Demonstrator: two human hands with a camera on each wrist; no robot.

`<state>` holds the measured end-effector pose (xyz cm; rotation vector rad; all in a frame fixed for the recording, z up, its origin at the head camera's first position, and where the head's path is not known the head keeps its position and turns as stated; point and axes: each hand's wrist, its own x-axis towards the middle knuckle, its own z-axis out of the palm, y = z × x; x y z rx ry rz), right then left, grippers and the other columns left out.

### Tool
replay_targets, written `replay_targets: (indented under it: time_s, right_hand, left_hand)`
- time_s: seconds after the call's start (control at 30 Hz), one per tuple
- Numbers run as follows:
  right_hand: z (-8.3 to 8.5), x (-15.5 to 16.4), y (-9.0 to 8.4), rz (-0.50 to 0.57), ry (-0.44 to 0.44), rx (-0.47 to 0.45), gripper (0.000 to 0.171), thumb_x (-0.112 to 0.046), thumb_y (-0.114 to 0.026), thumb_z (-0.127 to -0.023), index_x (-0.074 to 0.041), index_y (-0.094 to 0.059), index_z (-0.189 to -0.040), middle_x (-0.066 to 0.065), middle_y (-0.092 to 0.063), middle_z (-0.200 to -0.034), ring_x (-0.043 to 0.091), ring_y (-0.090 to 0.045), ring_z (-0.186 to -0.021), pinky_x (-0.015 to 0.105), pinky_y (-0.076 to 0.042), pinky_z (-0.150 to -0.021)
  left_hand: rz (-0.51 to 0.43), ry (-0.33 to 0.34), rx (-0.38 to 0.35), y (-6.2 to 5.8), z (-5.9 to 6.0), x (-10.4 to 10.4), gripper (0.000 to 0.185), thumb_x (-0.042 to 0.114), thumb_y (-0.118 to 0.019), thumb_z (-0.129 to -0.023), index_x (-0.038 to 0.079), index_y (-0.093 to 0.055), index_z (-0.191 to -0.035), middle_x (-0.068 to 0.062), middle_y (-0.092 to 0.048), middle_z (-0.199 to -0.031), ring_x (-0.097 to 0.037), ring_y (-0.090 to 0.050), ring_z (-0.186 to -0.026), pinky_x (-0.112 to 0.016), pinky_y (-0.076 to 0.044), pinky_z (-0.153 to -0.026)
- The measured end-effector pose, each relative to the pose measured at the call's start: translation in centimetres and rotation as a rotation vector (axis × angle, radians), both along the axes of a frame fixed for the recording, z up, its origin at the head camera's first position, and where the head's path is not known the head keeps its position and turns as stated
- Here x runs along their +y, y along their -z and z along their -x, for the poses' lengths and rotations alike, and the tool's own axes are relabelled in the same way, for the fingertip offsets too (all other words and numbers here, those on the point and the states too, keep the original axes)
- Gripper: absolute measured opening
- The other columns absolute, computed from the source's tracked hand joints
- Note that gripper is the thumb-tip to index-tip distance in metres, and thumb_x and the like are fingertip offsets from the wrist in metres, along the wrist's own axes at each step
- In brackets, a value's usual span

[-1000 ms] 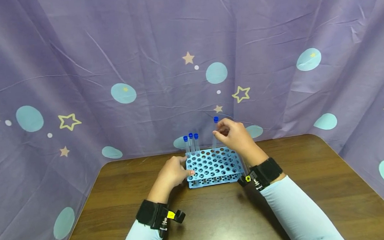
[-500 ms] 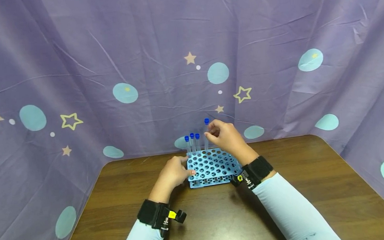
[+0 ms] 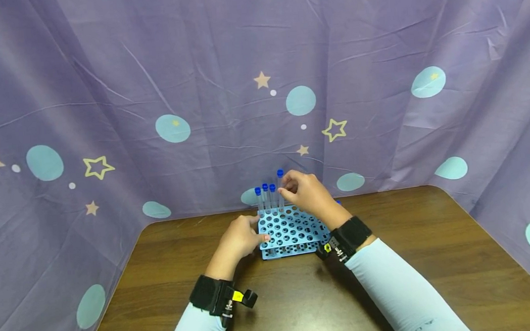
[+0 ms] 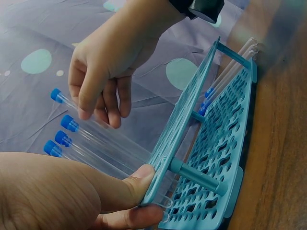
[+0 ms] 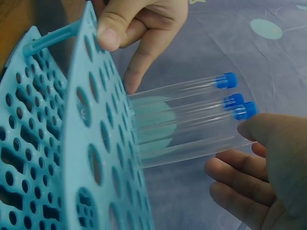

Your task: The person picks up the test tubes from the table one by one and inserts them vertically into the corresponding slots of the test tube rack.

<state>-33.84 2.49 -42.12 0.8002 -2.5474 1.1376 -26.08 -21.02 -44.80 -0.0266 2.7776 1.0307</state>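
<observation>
A blue test tube rack (image 3: 296,234) stands on the brown table (image 3: 434,256). Three clear tubes with blue caps (image 3: 266,197) stand in its back left holes. My right hand (image 3: 290,188) pinches a fourth blue-capped tube (image 3: 280,187) near its top, right beside those three, with its lower end in a hole of the rack's top plate (image 4: 182,120). My left hand (image 3: 252,235) grips the rack's left edge, thumb on the top plate (image 5: 72,124). In the right wrist view the held tube (image 5: 192,152) lies lowest, its cap hidden by my thumb.
More blue-capped tubes (image 4: 230,72) lie on the table just right of the rack; one cap (image 3: 338,202) peeks out behind my right wrist. A purple cloth with stars and dots (image 3: 196,88) hangs behind and at both sides of the table.
My right hand has carried the tube left and down, from above the rack's back right to beside the three standing tubes. The left hand and rack stayed put.
</observation>
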Motion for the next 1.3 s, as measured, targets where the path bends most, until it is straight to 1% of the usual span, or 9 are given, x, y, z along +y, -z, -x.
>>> replay_targets:
  time_s: [0.17,0.3,0.5,0.6,0.73,0.83,0.97,1.13,1.3]
  right_hand:
    - [0.1,-0.3,0.5,-0.017,-0.018,0.001,0.015,-0.022,-0.082,-0.107,-0.012,-0.074,-0.116,0.004,-0.086,-0.100,0.014,-0.079,-0.081,0.036,-0.066,-0.073]
    - [0.2,-0.4,0.8,-0.035,-0.028,-0.005,0.017,-0.020,-0.082,-0.107,-0.010,-0.075,-0.118,0.005,-0.087,-0.102,0.017,-0.082,-0.085,0.036,-0.068,-0.077]
    - [0.2,-0.4,1.2,-0.081,-0.020,-0.021,0.020,-0.021,-0.081,-0.108,-0.008,-0.075,-0.122,0.007,-0.087,-0.106,0.019,-0.083,-0.088,0.035,-0.068,-0.077]
    - [0.2,-0.4,1.4,-0.092,-0.024,-0.037,0.021,-0.022,-0.081,-0.108,-0.007,-0.075,-0.122,0.008,-0.088,-0.106,0.017,-0.083,-0.085,0.033,-0.068,-0.075]
    - [0.2,-0.5,1.6,-0.110,-0.033,-0.090,0.022,-0.023,-0.080,-0.109,-0.008,-0.074,-0.124,0.006,-0.088,-0.105,0.012,-0.081,-0.077,0.031,-0.067,-0.073]
    - [0.2,-0.5,1.8,-0.132,-0.031,-0.111,0.023,-0.024,-0.079,-0.109,-0.008,-0.074,-0.124,0.005,-0.087,-0.104,0.008,-0.078,-0.075,0.031,-0.066,-0.073]
    - [0.1,-0.5,2.0,-0.148,-0.023,-0.101,0.022,-0.025,-0.079,-0.110,-0.008,-0.074,-0.123,0.004,-0.087,-0.102,0.006,-0.077,-0.075,0.033,-0.066,-0.074]
    - [0.1,-0.6,2.0,-0.166,-0.014,-0.093,0.022,-0.026,-0.079,-0.110,-0.009,-0.074,-0.122,0.003,-0.087,-0.102,0.006,-0.077,-0.075,0.034,-0.067,-0.076]
    - [0.1,-0.8,1.8,-0.198,-0.001,-0.061,0.021,-0.026,-0.080,-0.109,-0.010,-0.074,-0.120,0.003,-0.087,-0.105,0.012,-0.080,-0.082,0.036,-0.068,-0.079]
  left_hand:
    - [0.002,-0.001,0.000,-0.1,-0.1,0.0,0.078,0.029,-0.093,-0.098,0.003,-0.059,-0.163,0.000,-0.060,-0.059,-0.020,-0.066,-0.050,-0.033,-0.052,-0.050]
    - [-0.003,-0.006,-0.007,-0.1,-0.1,0.0,0.078,0.029,-0.093,-0.098,0.004,-0.059,-0.164,-0.001,-0.062,-0.060,-0.021,-0.066,-0.050,-0.033,-0.052,-0.050]
    - [-0.007,-0.005,-0.013,-0.3,-0.2,0.1,0.078,0.029,-0.092,-0.099,0.004,-0.058,-0.164,-0.002,-0.066,-0.063,-0.023,-0.067,-0.052,-0.033,-0.052,-0.050]
    - [-0.007,-0.007,-0.015,-0.3,-0.2,0.1,0.078,0.029,-0.092,-0.099,0.004,-0.058,-0.165,-0.002,-0.065,-0.062,-0.024,-0.068,-0.053,-0.032,-0.052,-0.050]
    - [-0.011,-0.008,-0.014,-0.3,-0.2,0.1,0.078,0.028,-0.092,-0.099,0.004,-0.058,-0.165,-0.002,-0.065,-0.062,-0.026,-0.070,-0.055,-0.033,-0.052,-0.050]
    - [-0.017,-0.006,-0.007,-0.3,-0.3,0.0,0.078,0.028,-0.093,-0.098,0.003,-0.059,-0.164,-0.003,-0.066,-0.063,-0.024,-0.068,-0.053,-0.033,-0.053,-0.050]
    - [-0.023,-0.003,0.000,-0.1,-0.2,0.0,0.079,0.028,-0.093,-0.097,0.003,-0.059,-0.164,-0.003,-0.066,-0.063,-0.022,-0.066,-0.051,-0.033,-0.053,-0.050]
    - [-0.017,-0.001,0.003,0.0,-0.2,0.0,0.079,0.028,-0.094,-0.097,0.003,-0.059,-0.163,-0.002,-0.065,-0.062,-0.026,-0.070,-0.054,-0.034,-0.053,-0.050]
    - [-0.012,-0.002,0.003,-0.1,-0.2,0.0,0.078,0.028,-0.093,-0.098,0.003,-0.059,-0.164,-0.001,-0.064,-0.062,-0.023,-0.068,-0.052,-0.033,-0.052,-0.050]
